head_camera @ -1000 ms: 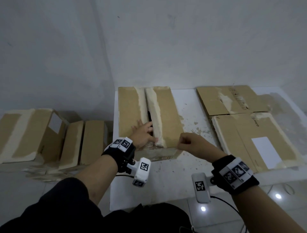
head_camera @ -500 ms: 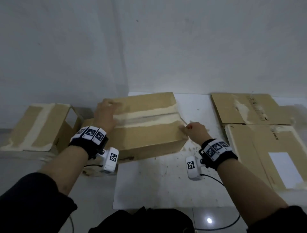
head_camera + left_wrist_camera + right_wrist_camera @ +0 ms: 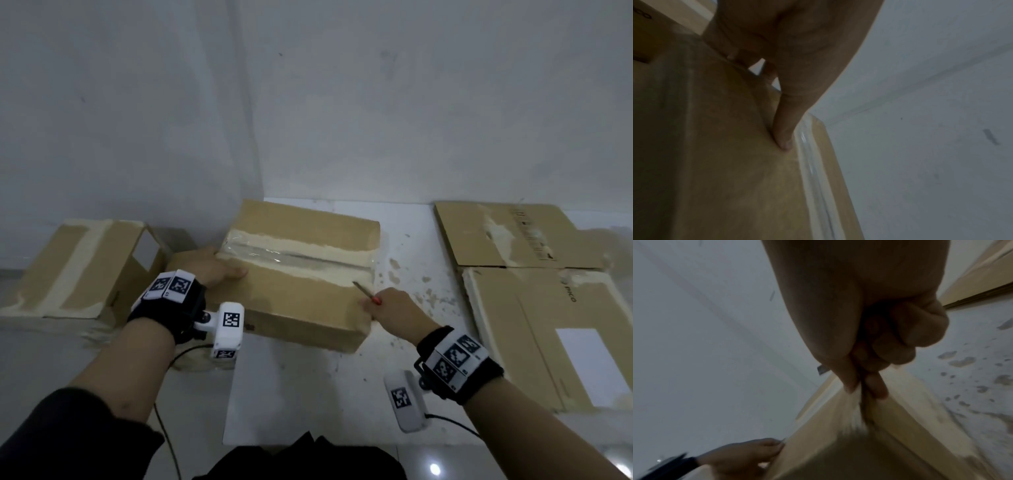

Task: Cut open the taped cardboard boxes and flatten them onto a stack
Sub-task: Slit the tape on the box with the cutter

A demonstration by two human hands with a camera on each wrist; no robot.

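Note:
A brown cardboard box (image 3: 301,301) lies crosswise on the white table, its clear-taped seam (image 3: 294,253) running left to right. My left hand (image 3: 219,270) grips the box's left end, thumb (image 3: 784,129) pressed on the top beside the tape (image 3: 813,170), fingers down the side. My right hand (image 3: 390,308) is closed round a red-handled cutter (image 3: 364,291). Its blade points at the right end of the seam, just above the cardboard. In the right wrist view the curled fingers (image 3: 900,340) hide most of the cutter.
Flattened cardboard sheets (image 3: 513,236) (image 3: 548,325) lie stacked at the table's right. Two more taped boxes (image 3: 78,267) sit on the floor at the left. Paper scraps (image 3: 424,291) dot the table (image 3: 308,394). The wall stands close behind.
The box has been turned from lengthwise to crosswise. My left hand moved to its left end, and my right hand brought the cutter to the seam's right end.

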